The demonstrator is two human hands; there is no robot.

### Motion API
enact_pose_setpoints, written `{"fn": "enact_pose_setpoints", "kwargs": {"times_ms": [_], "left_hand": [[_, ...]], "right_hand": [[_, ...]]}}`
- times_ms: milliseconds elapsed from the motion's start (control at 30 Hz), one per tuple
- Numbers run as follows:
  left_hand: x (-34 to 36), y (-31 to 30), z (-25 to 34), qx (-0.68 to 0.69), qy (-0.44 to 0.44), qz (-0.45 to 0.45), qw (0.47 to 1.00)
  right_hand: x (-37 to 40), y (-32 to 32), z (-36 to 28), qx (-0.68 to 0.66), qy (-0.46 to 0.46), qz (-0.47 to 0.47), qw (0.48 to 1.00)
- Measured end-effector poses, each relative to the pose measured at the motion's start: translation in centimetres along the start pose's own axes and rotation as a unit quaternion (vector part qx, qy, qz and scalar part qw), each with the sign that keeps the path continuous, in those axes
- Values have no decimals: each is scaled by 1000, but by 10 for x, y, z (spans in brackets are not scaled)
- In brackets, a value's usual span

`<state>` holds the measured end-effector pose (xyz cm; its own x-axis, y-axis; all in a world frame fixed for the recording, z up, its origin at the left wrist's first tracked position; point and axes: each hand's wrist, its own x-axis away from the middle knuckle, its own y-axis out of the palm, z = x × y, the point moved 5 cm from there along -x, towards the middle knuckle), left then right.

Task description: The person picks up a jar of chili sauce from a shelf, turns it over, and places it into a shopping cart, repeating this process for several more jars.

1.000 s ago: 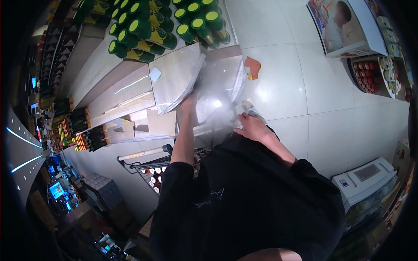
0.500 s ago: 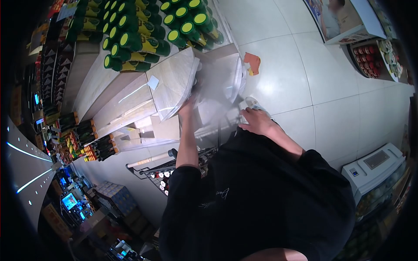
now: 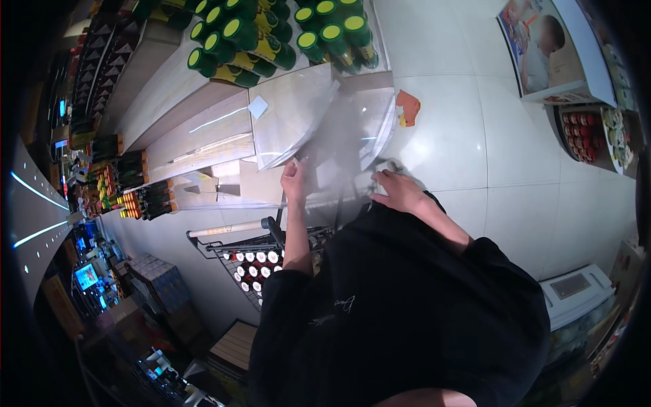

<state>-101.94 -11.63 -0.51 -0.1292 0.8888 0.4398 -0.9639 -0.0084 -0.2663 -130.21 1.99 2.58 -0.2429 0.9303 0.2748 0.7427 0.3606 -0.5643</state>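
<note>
My left hand (image 3: 293,182) is closed, fingers curled together at the near edge of a clear plastic panel (image 3: 298,129); what they hold, if anything, I cannot make out. Beyond that panel lies a cloudy see-through section (image 3: 339,139) of the display stand, its inside blurred. My right hand (image 3: 401,192) hovers near my waist, fingers bent and slightly apart, with nothing visible in it. A small white label (image 3: 258,107) sticks to the stand's wood-look surface. Several green bottles with yellow-green caps (image 3: 332,34) stand on the display just past the panel.
A wire shopping cart (image 3: 230,234) with several white-capped bottles (image 3: 254,271) is by my left arm. An orange paper piece (image 3: 408,108) lies on the tiled floor (image 3: 447,149). A white freezer (image 3: 576,292) stands right, and a shelf with red-capped goods (image 3: 583,136) at far right.
My left hand has drawn back from behind the clear panel toward me and now shows fully. My right hand stays near my waist. The view has shifted slightly.
</note>
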Motion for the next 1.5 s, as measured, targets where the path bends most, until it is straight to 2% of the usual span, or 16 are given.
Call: {"fn": "enact_pose_setpoints", "kwargs": {"times_ms": [67, 267, 333, 367, 400, 500, 533, 600, 667, 733, 833, 933, 1000, 1267, 1333, 1500], "left_hand": [[12, -7, -7, 18, 8, 4, 1000], [64, 2, 37, 60, 7, -118, 991], [70, 3, 46, 41, 39, -126, 990], [72, 4, 48, 12, 47, -155, 987], [72, 6, 48, -16, 56, -184, 981], [84, 11, 69, -17, 86, -189, 978], [93, 16, 82, -5, 77, -211, 974], [102, 17, 91, -9, 126, -182, 975], [106, 18, 92, 57, 99, -158, 981], [136, 20, 134, 36, 78, -158, 984], [146, 16, 139, 149, 42, -152, 976], [148, 6, 143, 185, 116, -99, 971], [152, 1, 144, 366, 15, -62, 928], [167, -36, 152, 384, 84, -52, 918], [171, -45, 151, 414, 104, -44, 903], [182, -72, 145, 485, 182, -42, 854]], "right_hand": [[-5, -2, -4, -21, -15, 27, 999], [-26, -15, -42, -249, -83, -6, 965], [-32, -6, -56, -452, -10, -107, 886], [-30, -13, -73, -459, 54, -157, 873], [-28, -19, -82, -450, 50, -164, 876], [-20, -10, -99, -587, 70, -215, 777], [-17, -6, -99, -578, 68, -224, 782], [-10, -9, -119, -685, 90, -246, 679], [-8, -5, -128, -676, 84, -263, 683], [-6, 0, -139, -705, 65, -282, 648], [-3, 0, -154, -708, 61, -302, 635], [-1, 4, -170, -700, 43, -321, 636], [1, 6, -182, -695, 39, -335, 635], [13, 14, -209, -650, 3, -409, 641], [16, 21, -213, -650, -9, -447, 615], [13, 33, -233, -608, -10, -463, 645]]}}
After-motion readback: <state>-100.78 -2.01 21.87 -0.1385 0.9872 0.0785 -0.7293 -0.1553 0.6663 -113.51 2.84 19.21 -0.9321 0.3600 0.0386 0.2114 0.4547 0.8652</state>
